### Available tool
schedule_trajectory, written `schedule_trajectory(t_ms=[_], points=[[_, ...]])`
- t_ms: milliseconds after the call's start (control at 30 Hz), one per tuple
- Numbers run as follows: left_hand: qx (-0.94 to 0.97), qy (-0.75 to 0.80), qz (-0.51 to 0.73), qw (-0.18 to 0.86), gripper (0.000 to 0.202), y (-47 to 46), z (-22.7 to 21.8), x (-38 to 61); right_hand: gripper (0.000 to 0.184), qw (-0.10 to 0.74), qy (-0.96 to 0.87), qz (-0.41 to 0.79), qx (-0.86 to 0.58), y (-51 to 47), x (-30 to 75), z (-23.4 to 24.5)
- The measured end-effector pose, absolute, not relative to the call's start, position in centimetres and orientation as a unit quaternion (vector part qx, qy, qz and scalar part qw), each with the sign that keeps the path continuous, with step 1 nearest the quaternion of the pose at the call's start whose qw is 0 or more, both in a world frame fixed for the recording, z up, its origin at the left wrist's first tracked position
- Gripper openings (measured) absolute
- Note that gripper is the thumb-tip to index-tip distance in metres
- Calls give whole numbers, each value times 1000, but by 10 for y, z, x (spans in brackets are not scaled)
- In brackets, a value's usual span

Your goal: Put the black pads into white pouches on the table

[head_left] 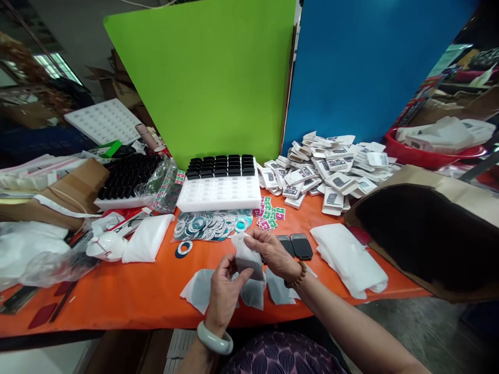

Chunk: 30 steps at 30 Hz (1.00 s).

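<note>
Both my hands are on one white translucent pouch (250, 261) with something dark and flat showing through it. My left hand (225, 291) grips its lower part between thumb and fingers, while my right hand (276, 255) pinches its upper end. More translucent pouches lie on the table below: one pouch (198, 289) to the left, another pouch (252, 295) under my hands, and a third pouch (279, 289) to the right. Just beyond my right hand sit flat black rounded devices, one black device (301, 246) in plain sight and others partly hidden.
A white foam tray (219, 193) holds rows of black devices. Ring stickers (212, 224) and small coloured labels (268, 212) lie before it. Small white boxes (331, 171) are heaped at the back right. A white pouch stack (351, 258) and an open carton (429, 234) stand right.
</note>
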<state>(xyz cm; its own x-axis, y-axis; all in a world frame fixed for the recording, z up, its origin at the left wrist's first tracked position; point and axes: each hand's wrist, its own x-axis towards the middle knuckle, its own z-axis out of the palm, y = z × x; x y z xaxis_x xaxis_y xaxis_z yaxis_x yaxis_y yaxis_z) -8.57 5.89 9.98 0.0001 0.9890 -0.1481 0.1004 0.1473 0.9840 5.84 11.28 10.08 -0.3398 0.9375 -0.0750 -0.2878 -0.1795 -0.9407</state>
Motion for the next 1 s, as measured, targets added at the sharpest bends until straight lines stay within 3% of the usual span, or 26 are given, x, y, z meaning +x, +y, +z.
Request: schedule_trajectory(t_ms=[67,167,233,300,400,567,800,1000], points=[[448,541,432,566,31,60,94,-88,35,446,-486,640,-394,112,56,102],[416,534,437,593,32,64,88,-96,28,492,-583,443,-472,106,56,111],[404,526,438,607,33,67,86,-102,34,492,-654,343,-461,100,58,117],[395,520,441,616,33,71,84,-108,36,443,-714,353,-411,95,56,117],[371,517,450,627,35,77,78,-117,24,383,-700,461,-388,98,48,99],[354,570,450,589,67,98,60,-140,20,400,-525,597,-456,124,19,42],[408,582,355,607,58,137,43,-170,11,345,-613,493,-513,159,-17,20],[443,647,332,525,42,154,19,-183,15,362,-666,400,-515,148,16,36]])
